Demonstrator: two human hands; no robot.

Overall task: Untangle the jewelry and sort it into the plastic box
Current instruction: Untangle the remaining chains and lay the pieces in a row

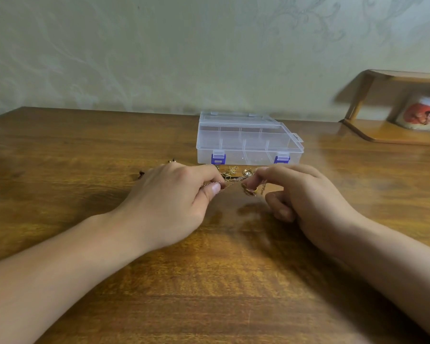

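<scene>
A clear plastic box [248, 142] with blue latches and inner dividers stands shut on the wooden table [209, 281], just beyond my hands. A tangle of gold jewelry [236, 173] lies in front of it. My left hand [176, 202] pinches a thin gold chain [230, 186] between thumb and forefinger. The chain runs right to my right hand [305, 194], whose fingertips pinch its other part, with a gold ring-like piece [249, 191] dangling there. Both hands hover slightly above the tabletop.
Small dark beads [141, 173] lie on the table left of my left hand. A low wooden shelf [392, 105] at the back right holds a white cup with a red picture [421, 115]. A pale patterned wall rises behind the table.
</scene>
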